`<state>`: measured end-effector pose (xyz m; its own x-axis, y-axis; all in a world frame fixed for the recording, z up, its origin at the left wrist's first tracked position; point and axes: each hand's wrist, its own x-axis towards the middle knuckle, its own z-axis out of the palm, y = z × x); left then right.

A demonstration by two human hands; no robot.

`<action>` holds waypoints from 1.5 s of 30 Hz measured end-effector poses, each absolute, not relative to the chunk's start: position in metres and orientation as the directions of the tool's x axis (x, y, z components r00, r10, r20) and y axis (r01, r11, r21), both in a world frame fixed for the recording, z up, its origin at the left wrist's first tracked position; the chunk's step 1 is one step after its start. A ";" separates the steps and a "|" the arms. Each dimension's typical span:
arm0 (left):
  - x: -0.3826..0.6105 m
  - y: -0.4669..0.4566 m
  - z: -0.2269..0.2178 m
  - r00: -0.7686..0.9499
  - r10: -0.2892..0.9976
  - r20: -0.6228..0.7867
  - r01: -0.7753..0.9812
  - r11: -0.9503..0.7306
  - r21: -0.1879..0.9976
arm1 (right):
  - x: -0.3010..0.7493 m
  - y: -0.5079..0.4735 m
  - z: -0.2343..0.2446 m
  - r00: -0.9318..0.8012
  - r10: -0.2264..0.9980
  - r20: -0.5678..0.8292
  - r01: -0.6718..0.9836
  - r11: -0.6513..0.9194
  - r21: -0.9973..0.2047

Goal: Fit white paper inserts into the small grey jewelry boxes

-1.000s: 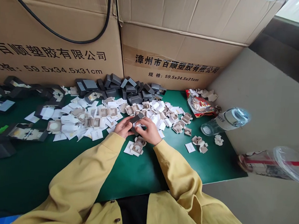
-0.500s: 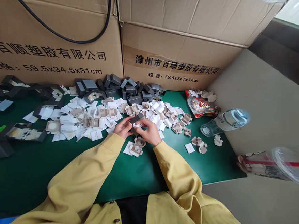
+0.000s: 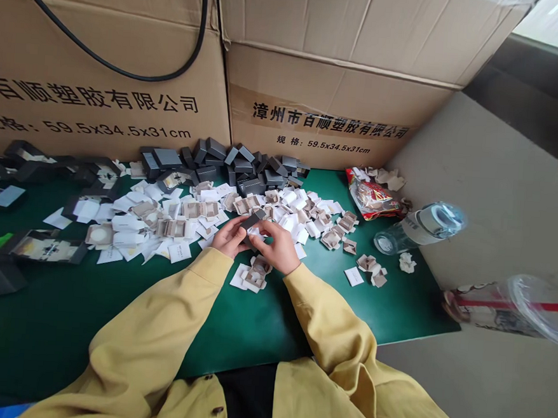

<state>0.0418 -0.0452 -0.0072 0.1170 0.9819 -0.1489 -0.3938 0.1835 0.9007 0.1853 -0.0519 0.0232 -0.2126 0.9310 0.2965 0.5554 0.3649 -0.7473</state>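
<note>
A small dark grey box [image 3: 253, 220] is held tilted above the table, between my two hands. My left hand [image 3: 230, 236] is closed around its left side, thumb on the near face. My right hand [image 3: 279, 246] is closed at its right side, with the fingertips at a whitish piece by the box; I cannot make out that piece fully. Just below my hands lie a folded cardboard insert [image 3: 257, 274] and a white card [image 3: 239, 276]. Behind them spreads a heap of white cards and grey-brown inserts [image 3: 197, 211].
Dark boxes [image 3: 244, 167] are piled at the back against large cartons [image 3: 315, 97]. Open dark boxes [image 3: 49, 247] lie at left. A red snack bag [image 3: 373, 196], a water bottle [image 3: 416, 228] and a plastic cup [image 3: 506, 304] are at right on the green table [image 3: 251, 334].
The dark box has turned slightly in my hands. My right fingers have shifted a little to the left and down along it. The rest lies as before.
</note>
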 end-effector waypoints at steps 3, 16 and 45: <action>0.042 -0.045 -0.007 0.124 0.980 -0.157 -0.406 0.195 0.893 | 0.186 -0.051 0.024 -0.244 0.917 0.314 0.578 0.398 -0.713; 0.041 -0.044 -0.010 0.151 0.972 -0.182 -0.451 0.231 0.862 | 0.186 -0.050 0.019 -0.353 0.863 0.360 0.581 0.504 -0.639; 0.033 -0.039 -0.019 0.218 0.947 -0.237 -0.548 0.320 0.772 | 0.180 -0.049 0.017 -0.413 0.795 0.444 0.561 0.606 -0.563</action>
<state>0.0334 -0.0390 -0.0192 0.2184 0.9466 -0.2373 -0.5484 0.3202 0.7724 0.1800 -0.0486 0.0167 -0.4132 0.7950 0.4440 0.5611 0.6063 -0.5635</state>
